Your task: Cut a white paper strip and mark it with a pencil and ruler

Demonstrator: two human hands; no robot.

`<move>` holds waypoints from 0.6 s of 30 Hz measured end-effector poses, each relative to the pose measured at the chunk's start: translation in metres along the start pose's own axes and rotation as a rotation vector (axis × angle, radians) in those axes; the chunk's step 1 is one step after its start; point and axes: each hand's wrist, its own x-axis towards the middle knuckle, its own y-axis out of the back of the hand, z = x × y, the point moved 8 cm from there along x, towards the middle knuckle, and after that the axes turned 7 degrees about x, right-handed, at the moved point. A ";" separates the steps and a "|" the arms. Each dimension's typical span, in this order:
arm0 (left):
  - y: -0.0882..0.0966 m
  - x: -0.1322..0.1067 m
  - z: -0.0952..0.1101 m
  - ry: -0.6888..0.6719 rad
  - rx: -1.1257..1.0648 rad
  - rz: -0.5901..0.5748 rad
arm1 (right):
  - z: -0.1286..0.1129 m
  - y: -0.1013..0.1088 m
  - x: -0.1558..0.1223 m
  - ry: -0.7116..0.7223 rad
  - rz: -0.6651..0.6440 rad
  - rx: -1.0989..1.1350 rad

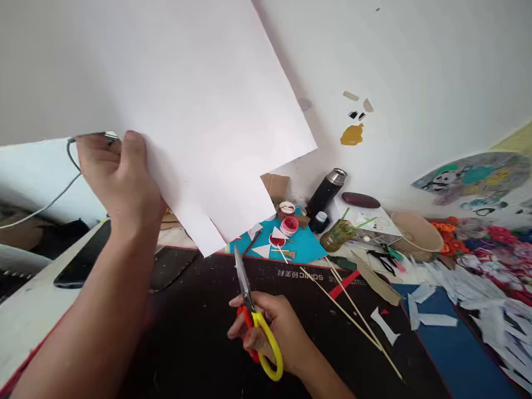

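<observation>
A large white sheet of paper (199,111) fills the upper left, raised above the table. My left hand (124,172) grips its lower left edge between thumb and fingers. A rectangular notch is cut from the sheet's lower right side, and a narrow strip (199,227) hangs at the bottom with a slit beside it. Below the paper, my right hand (274,327) has its fingers in the red and yellow handles of a pair of scissors (253,316). The scissor blades point up, look closed, and stay apart from the sheet.
A black mat (199,321) covers the table, with thin wooden sticks (344,310) on its right half. Behind are paint pots (288,224) on a blue sheet, a black thermos (326,191) and a beige bowl (418,230). Paper scraps (494,321) pile up at the right.
</observation>
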 end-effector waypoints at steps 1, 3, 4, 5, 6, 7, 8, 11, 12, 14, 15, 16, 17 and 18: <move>-0.002 0.001 0.006 -0.012 0.010 0.004 | -0.001 0.000 -0.003 -0.013 -0.015 -0.005; -0.008 0.000 0.015 -0.018 0.022 0.003 | -0.003 -0.001 -0.007 -0.020 -0.044 -0.025; -0.011 -0.001 0.018 -0.010 0.022 -0.003 | -0.005 -0.001 -0.008 -0.014 -0.055 -0.041; -0.014 -0.004 0.020 0.006 0.017 -0.015 | -0.008 -0.001 -0.009 0.004 -0.064 -0.062; -0.018 -0.007 0.020 0.030 0.010 -0.029 | -0.011 -0.002 -0.009 0.025 -0.073 -0.087; -0.021 -0.010 0.020 0.054 0.002 -0.041 | -0.014 -0.003 -0.010 0.044 -0.085 -0.110; -0.023 -0.013 0.020 0.074 -0.004 -0.050 | -0.015 -0.004 -0.010 0.052 -0.096 -0.121; -0.030 -0.020 0.022 0.113 -0.012 -0.082 | -0.017 -0.006 -0.010 0.055 -0.079 -0.097; -0.032 -0.021 0.022 0.125 -0.014 -0.093 | -0.018 -0.005 -0.010 0.066 -0.053 -0.090; -0.035 -0.023 0.023 0.144 -0.017 -0.110 | -0.022 -0.002 -0.010 0.100 -0.003 -0.086; -0.036 -0.024 0.023 0.151 -0.018 -0.117 | -0.025 -0.002 -0.010 0.117 0.012 -0.085; -0.037 -0.025 0.023 0.156 -0.018 -0.122 | -0.026 -0.001 -0.010 0.127 0.019 -0.077; -0.039 -0.026 0.023 0.160 -0.018 -0.126 | -0.027 -0.001 -0.010 0.130 0.025 -0.066; -0.040 -0.027 0.023 0.163 -0.018 -0.131 | -0.028 0.000 -0.010 0.129 0.035 -0.058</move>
